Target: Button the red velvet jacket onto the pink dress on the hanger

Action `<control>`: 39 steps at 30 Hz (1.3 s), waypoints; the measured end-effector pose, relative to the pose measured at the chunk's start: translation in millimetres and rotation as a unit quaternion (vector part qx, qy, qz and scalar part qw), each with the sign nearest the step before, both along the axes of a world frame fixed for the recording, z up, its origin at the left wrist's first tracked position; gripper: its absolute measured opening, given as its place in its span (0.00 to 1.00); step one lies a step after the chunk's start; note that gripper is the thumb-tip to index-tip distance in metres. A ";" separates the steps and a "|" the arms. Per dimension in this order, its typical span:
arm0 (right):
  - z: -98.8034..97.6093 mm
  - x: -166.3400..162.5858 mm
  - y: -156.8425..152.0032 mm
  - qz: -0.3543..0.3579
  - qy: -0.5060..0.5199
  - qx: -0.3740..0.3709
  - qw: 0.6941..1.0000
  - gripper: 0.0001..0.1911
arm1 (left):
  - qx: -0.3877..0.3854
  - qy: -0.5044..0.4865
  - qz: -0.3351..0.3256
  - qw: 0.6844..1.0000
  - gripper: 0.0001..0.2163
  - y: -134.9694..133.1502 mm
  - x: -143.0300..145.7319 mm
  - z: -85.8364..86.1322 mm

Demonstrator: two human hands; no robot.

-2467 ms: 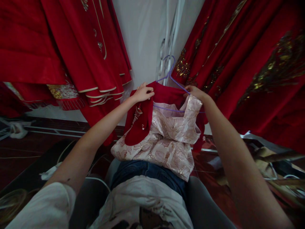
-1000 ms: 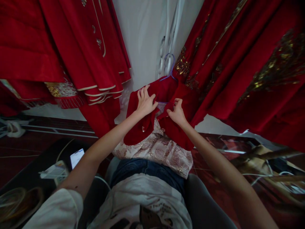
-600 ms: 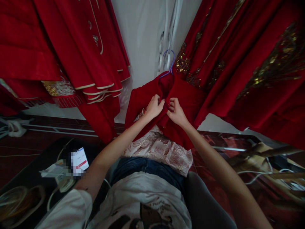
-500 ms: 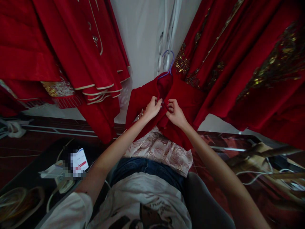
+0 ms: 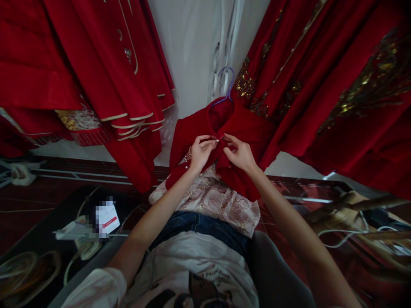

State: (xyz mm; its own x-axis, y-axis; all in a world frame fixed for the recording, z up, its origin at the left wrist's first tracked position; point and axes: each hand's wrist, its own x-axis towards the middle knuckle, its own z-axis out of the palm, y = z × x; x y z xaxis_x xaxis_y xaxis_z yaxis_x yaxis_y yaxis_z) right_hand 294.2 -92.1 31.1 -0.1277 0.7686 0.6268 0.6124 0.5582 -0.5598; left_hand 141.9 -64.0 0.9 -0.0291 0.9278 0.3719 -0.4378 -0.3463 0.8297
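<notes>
Left hand (image 5: pixel 201 152) and right hand (image 5: pixel 240 155) are pinching together the neck edges of the red jacket (image 5: pixel 253 130). Below the hands, its front is gaping, seemingly not yet fastened.

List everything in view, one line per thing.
red jacket: one, red, centre, on the hanger, over the lap
hanger: one, purple, hook above the jacket collar
brocade fabric: one, pale pink, under the jacket, on the lap
hanging garments: several, red with gold trim, left and right
phone: one, white lit screen, lower left
plugs and cables: a few, white, lower left
left hand: one, pinching the jacket front
right hand: one, pinching the jacket front
</notes>
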 end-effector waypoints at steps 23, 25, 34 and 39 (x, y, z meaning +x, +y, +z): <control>17.7 27.7 37.0 0.171 0.072 -0.139 0.973 0.20 | 0.078 0.079 0.026 0.993 0.08 26.1 2.1 -4.8; 21.5 29.3 37.6 0.160 0.035 -0.137 0.977 0.20 | 0.065 0.080 0.012 0.995 0.08 27.4 2.2 -5.8; 31.7 17.7 32.9 0.053 -0.084 -0.038 0.994 0.15 | 0.044 0.078 0.026 0.996 0.08 25.9 3.9 -2.9; 22.8 6.8 32.3 -0.009 -0.036 -0.007 0.999 0.13 | 0.050 0.106 0.032 0.993 0.09 28.9 2.3 1.3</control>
